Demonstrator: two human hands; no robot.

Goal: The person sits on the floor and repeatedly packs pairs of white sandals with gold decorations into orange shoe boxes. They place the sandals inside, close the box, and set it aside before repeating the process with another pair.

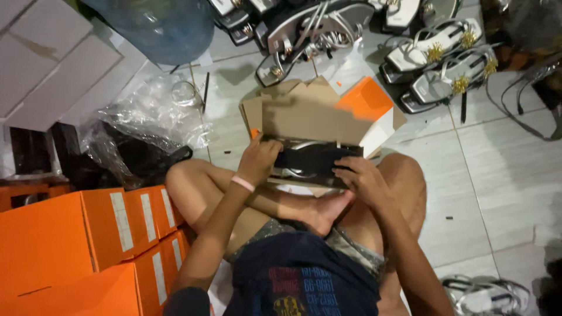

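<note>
— While both hands sit at the box, how far along is it?
— Midway, I'd judge: the left hand (257, 161) and right hand (366, 181) each close on a dark sandal (313, 159) at the open shoe box (319, 117), centre frame, over crossed legs.
— What's left?
— Loose sandals (445, 64) crowd the floor at upper right.
— Packages?
— Orange boxes (88, 246) with pale rectangular end labels, stacked lower left (white cartons (52, 64) upper left).

place: likely shoe stockroom | cues: orange boxes (88, 234), sandals (445, 64) on tiled floor (503, 175)
</note>
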